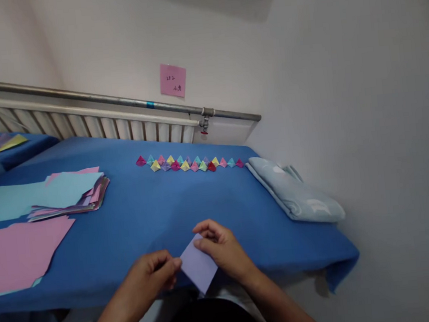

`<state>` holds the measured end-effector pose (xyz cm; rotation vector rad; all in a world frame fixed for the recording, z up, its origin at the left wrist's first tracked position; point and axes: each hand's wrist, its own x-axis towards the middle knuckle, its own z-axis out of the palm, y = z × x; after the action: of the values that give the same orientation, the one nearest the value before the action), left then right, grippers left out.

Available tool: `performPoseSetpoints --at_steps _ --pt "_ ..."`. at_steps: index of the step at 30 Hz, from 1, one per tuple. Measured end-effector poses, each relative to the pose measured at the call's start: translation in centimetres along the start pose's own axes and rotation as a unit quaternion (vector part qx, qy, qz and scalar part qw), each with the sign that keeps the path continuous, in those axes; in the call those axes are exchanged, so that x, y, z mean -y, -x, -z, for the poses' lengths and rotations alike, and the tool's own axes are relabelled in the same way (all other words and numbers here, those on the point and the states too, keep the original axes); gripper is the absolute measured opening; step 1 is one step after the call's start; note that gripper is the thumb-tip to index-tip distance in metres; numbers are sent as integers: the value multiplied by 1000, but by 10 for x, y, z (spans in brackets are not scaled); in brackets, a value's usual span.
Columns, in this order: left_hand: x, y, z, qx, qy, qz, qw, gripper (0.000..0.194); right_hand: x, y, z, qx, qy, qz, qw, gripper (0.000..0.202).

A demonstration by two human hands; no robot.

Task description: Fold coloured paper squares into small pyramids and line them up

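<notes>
A small lilac square of paper [200, 265] is held up at the near edge of the blue-covered table [143, 207], one corner pointing down. My right hand [222, 248] grips its upper right side, thumb on the front face and fingers behind. At the paper's left corner, my left hand [153, 274] is closed, with thumb and forefinger pinching the tip. Farther back on the cloth, small folded paper pieces [194, 165] in pink, yellow, teal, purple and red stand in two rows.
Stacks of blue paper [66, 189] and pink paper [20, 255] lie on the left. A folded pale blanket [296, 191] rests at the right end. Behind the table run a radiator [121, 129] and a metal pipe [100, 99]. A pink note [173, 79] is on the wall.
</notes>
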<state>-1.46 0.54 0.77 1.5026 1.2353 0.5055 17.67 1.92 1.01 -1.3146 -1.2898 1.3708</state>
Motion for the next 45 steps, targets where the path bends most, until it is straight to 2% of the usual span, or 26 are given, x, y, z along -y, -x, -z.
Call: performPoseSetpoints --at_steps 3,5,6,8,11,17,20,22,24,27,32,36,40,45 --pt "7 -4 4 -165 -74 -61 982 29 -9 -15 0 -34 75 37 996 17" --pt "13 -8 3 -228 -106 -145 957 23 -15 -23 -1 -30 126 57 990 16" --pt "16 -10 1 -233 -119 -193 946 23 -18 -25 -3 -28 145 63 987 16" --pt "22 -17 -4 -208 -147 -276 927 25 -22 -29 -4 -33 176 73 981 16" --pt "28 -31 -12 -161 -200 -336 906 33 -28 -33 -4 -52 238 98 965 17" --pt "32 -46 -19 -124 -297 -315 893 34 -32 -30 3 -91 325 140 931 23" --pt "33 -45 -20 -114 -322 -311 887 32 -30 -15 12 -104 344 199 912 19" --pt "33 -44 -20 -114 -332 -316 882 31 -29 -3 20 -53 354 254 899 20" --pt "33 -42 -20 -118 -339 -321 876 30 -30 9 26 7 362 276 890 27" --pt "33 -41 -20 -122 -354 -324 869 30 -33 20 29 45 372 275 885 33" --pt "29 -36 -17 -109 -362 -329 865 32 -34 19 24 46 375 274 884 27" --pt "24 -34 -14 -93 -365 -327 867 32 -35 15 21 42 371 269 888 26" --pt "22 -36 -14 -88 -364 -314 872 24 -40 14 22 35 368 263 891 25" --pt "22 -38 -15 -101 -347 -326 874 20 -46 13 25 -4 368 269 890 20"
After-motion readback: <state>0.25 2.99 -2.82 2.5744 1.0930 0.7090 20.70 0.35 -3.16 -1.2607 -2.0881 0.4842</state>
